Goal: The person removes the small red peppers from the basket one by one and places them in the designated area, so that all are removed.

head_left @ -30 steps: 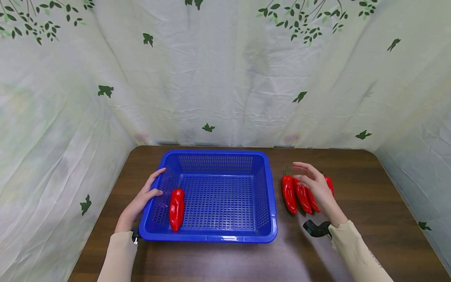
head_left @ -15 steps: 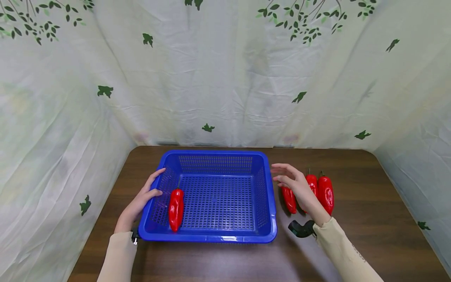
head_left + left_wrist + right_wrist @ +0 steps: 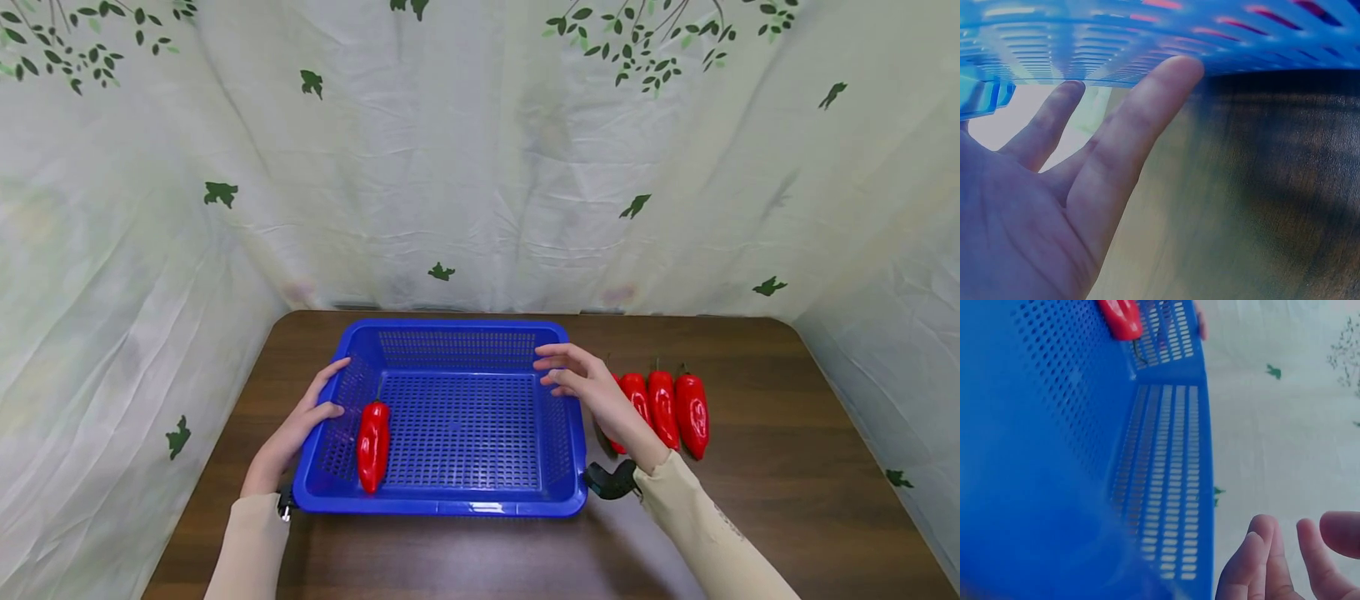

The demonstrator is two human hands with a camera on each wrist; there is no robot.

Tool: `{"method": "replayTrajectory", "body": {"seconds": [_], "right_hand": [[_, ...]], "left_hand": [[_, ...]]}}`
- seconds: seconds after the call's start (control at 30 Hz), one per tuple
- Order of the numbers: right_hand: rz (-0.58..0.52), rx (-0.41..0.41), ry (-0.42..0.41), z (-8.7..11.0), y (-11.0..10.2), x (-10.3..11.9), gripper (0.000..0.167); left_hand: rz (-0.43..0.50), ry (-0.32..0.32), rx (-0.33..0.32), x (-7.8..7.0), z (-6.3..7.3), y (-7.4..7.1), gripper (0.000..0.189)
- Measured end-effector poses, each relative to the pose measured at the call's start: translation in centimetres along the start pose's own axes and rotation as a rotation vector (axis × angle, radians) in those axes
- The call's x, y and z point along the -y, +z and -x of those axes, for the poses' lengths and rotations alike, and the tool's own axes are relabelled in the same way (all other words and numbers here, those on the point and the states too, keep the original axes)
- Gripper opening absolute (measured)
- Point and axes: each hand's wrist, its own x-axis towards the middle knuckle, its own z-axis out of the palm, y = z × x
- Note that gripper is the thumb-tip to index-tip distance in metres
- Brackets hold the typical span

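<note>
A blue plastic basket (image 3: 457,507) with slotted walls stands on the table. One glossy red chili pepper (image 3: 373,447) lies inside it, at the left, stem pointing away. My left hand (image 3: 298,425) holds the basket's left rim, thumb and index finger over the edge. In the left wrist view, other fingers (image 3: 1116,150) of that hand reach up against the outer wall. My right hand (image 3: 592,387) hovers over the basket's right rim, fingers loosely bent with nothing between them. In the right wrist view its fingertips (image 3: 1260,528) show beside the basket wall.
Several red chili peppers (image 3: 692,417) lie side by side on the brown wooden table (image 3: 787,483) right of the basket, partly hidden by my right forearm. A white curtain (image 3: 480,192) with green leaf prints hangs behind and at both sides.
My right hand has moved left, from above the row of peppers to the basket's right rim. The left hand, basket and peppers have stayed in place.
</note>
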Motion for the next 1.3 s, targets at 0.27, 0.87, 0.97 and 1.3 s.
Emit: {"method": "replayTrajectory", "body": {"seconds": [0.27, 0.87, 0.97, 1.3], "right_hand": [[0.006, 0.049, -0.007, -1.1, 1.8, 1.2, 0.036], [-0.008, 0.16, 0.034, -2.9, 6.1, 1.1, 0.032], [-0.006, 0.163, 0.038, -3.2, 6.9, 1.0, 0.032], [0.005, 0.178, 0.076, -4.2, 9.2, 0.7, 0.033]], "left_hand": [[-0.008, 0.004, 0.002, 0.0, 0.0, 0.0, 0.069], [-0.003, -0.002, -0.001, -0.1, 0.1, 0.0, 0.07], [0.003, 0.0, -0.001, 0.0, 0.1, 0.0, 0.07], [0.013, 0.02, 0.005, 0.1, 0.0, 0.0, 0.069]]}}
